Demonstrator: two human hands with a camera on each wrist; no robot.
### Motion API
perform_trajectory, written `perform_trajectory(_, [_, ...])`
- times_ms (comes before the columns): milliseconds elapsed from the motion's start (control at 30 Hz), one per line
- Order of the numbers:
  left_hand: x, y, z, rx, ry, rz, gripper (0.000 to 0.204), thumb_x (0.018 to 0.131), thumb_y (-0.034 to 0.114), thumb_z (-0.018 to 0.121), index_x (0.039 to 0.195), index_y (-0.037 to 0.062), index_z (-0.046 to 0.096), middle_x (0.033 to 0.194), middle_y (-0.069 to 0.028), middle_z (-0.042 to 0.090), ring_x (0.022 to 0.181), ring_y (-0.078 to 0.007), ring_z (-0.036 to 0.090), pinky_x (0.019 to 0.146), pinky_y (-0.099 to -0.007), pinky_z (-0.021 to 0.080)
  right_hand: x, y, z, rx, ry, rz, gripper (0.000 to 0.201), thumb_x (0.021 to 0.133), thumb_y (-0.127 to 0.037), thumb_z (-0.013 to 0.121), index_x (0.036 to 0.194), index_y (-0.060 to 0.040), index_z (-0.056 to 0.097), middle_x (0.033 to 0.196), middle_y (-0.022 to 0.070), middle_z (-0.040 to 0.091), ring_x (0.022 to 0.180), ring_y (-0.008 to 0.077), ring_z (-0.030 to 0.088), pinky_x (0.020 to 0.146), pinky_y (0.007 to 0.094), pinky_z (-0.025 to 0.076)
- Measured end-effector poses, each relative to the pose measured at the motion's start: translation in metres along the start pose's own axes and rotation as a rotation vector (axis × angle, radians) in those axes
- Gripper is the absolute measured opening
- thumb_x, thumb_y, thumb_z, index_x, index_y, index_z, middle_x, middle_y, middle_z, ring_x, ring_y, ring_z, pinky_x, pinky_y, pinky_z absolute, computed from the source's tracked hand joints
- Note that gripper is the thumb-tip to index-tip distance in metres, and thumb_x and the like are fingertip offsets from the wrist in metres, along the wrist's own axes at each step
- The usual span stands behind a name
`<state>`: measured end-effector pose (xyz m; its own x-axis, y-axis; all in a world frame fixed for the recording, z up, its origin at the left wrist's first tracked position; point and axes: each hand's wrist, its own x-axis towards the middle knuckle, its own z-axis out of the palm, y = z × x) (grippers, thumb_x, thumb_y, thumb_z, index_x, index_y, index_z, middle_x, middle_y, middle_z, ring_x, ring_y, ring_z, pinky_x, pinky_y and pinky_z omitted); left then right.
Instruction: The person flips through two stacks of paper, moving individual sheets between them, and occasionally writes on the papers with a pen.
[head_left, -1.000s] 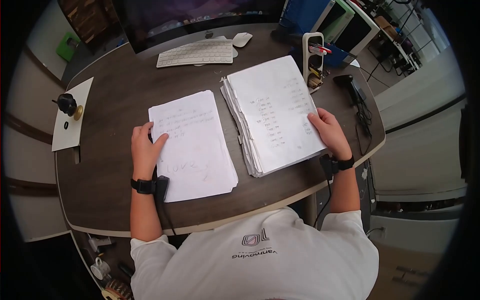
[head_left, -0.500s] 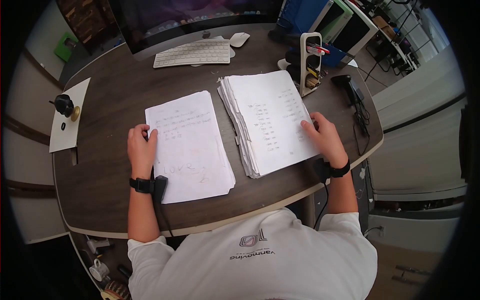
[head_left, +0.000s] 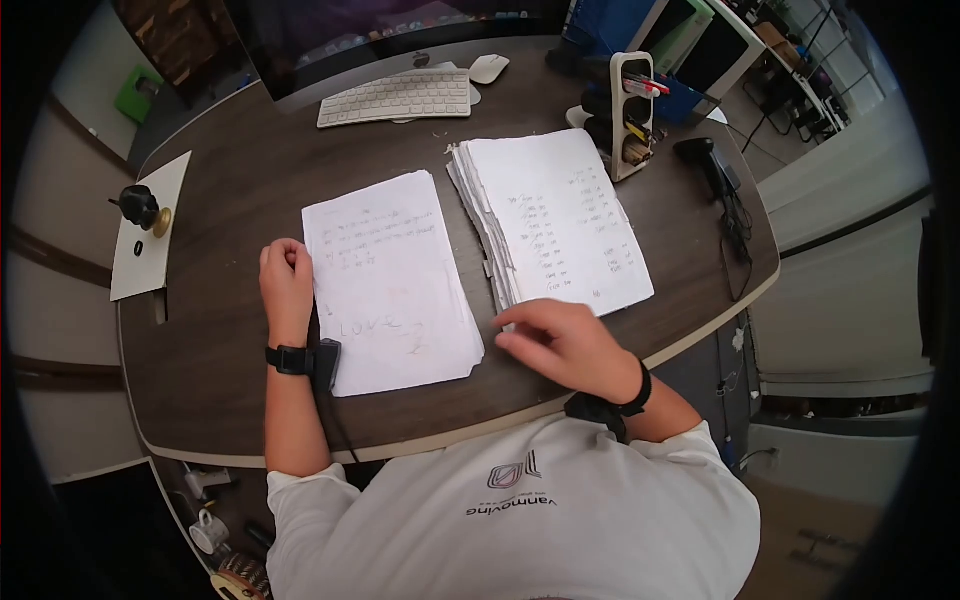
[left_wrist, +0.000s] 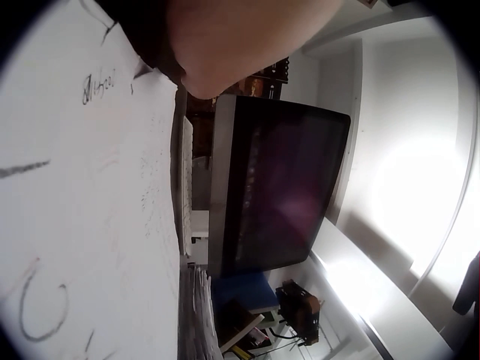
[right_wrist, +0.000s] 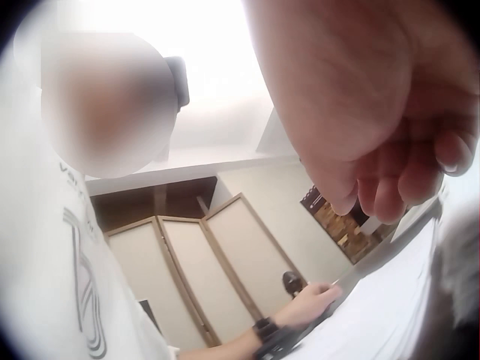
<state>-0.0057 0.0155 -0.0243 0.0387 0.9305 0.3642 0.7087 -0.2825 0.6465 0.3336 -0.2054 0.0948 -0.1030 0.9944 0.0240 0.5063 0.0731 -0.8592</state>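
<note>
A stack of white sheets, handwritten and marked "LOVE" near its lower part, lies on the desk before the person. To its right is a thicker, uneven paper stack with columns of handwriting. My left hand rests on the desk at the left edge of the thinner stack, fingers loosely curled and holding nothing. Across the near edge of the thick stack reaches my right hand, its fingers pointing left towards the gap between the stacks. In the right wrist view its fingers are bent and hold nothing.
A keyboard and mouse sit before the monitor. Behind the thick stack stands a pen holder; a black corded device lies to its right. A white board with a small black object is at far left.
My right hand has left the thick stack's right side and moved left and nearer to the body. The thick stack has settled lower. My left hand's fingers have drawn off the thinner stack.
</note>
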Motion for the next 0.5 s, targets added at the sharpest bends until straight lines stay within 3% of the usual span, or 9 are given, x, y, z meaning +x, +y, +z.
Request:
perform_trajectory(67, [0.002, 0.001, -0.002, -0.006, -0.025, -0.026, 0.014, 0.1, 0.017, 0.069, 0.102, 0.0034, 0.07, 0.101, -0.0085, 0.066, 0.086, -0.025, 0.066, 0.076, -0.0394, 0.054, 0.007, -0.001, 0.027, 0.054, -0.108, -0.05, 0.026, 0.099, -0.021, 0.077, 0.118, -0.0043, 0.074, 0.09, 0.0113, 0.072, 0.068, 0.0226, 0.067, 0.067, 0.0333, 0.056])
perform_trajectory(100, [0.002, 0.003, -0.001, -0.017, -0.048, -0.057, 0.018, 0.099, 0.02, 0.071, 0.104, 0.0032, 0.071, 0.102, -0.0085, 0.066, 0.087, -0.0248, 0.066, 0.077, -0.0393, 0.055, 0.012, -0.007, 0.035, -0.019, -0.235, 0.026, 0.038, 0.095, -0.024, 0.08, 0.127, -0.0042, 0.07, 0.109, 0.0151, 0.072, 0.09, 0.0266, 0.071, 0.079, 0.0367, 0.058])
perform_trajectory(133, [0.002, 0.01, -0.001, -0.015, -0.047, -0.056, 0.018, 0.099, 0.02, 0.071, 0.104, 0.0032, 0.071, 0.102, -0.0085, 0.066, 0.087, -0.0248, 0.066, 0.077, -0.0393, 0.055, 0.017, -0.008, 0.046, -0.017, -0.235, 0.024, 0.038, 0.095, -0.024, 0.08, 0.127, -0.0042, 0.07, 0.109, 0.0151, 0.072, 0.09, 0.0266, 0.071, 0.079, 0.0367, 0.058])
perform_trajectory(200, [0.0, 0.024, -0.003, 0.096, -0.1, -0.04, 0.027, 0.095, 0.027, 0.077, 0.107, 0.0028, 0.072, 0.103, -0.0089, 0.066, 0.09, -0.0252, 0.067, 0.079, -0.0398, 0.055, 0.024, 0.004, 0.071, -0.539, 0.001, -0.473, 0.051, 0.091, -0.029, 0.083, 0.131, -0.0021, 0.067, 0.128, 0.0197, 0.066, 0.116, 0.034, 0.065, 0.097, 0.0423, 0.055])
perform_trajectory(233, [0.0, 0.026, -0.005, 0.096, -0.11, -0.059, 0.036, 0.092, 0.031, 0.08, 0.112, 0.0024, 0.074, 0.104, -0.0099, 0.066, 0.094, -0.0262, 0.067, 0.082, -0.0403, 0.056, 0.024, 0.011, 0.079, -0.582, -0.062, -0.483, 0.061, 0.087, -0.034, 0.084, 0.133, -0.0002, 0.065, 0.136, 0.0222, 0.061, 0.131, 0.0404, 0.055, 0.109, 0.0481, 0.048])
perform_trajectory(333, [-0.002, 0.02, -0.003, 0.06, -0.087, 0.032, 0.035, 0.093, 0.03, 0.08, 0.114, 0.0024, 0.074, 0.105, -0.0109, 0.066, 0.096, -0.0271, 0.067, 0.083, -0.0399, 0.056, 0.025, 0.025, 0.09, -0.652, -0.117, -0.529, 0.051, 0.092, -0.032, 0.08, 0.13, -0.0032, 0.065, 0.137, 0.0187, 0.062, 0.129, 0.0381, 0.058, 0.108, 0.0495, 0.049])
perform_trajectory(500, [-0.001, 0.016, -0.007, 0.02, -0.102, 0.015, 0.033, 0.093, 0.027, 0.08, 0.113, 0.001, 0.075, 0.105, -0.0115, 0.067, 0.097, -0.0263, 0.067, 0.084, -0.0386, 0.056, 0.022, 0.038, 0.09, -0.667, -0.114, -0.611, 0.036, 0.09, -0.023, 0.079, 0.117, -0.0037, 0.066, 0.131, 0.016, 0.065, 0.122, 0.0361, 0.062, 0.106, 0.0493, 0.05])
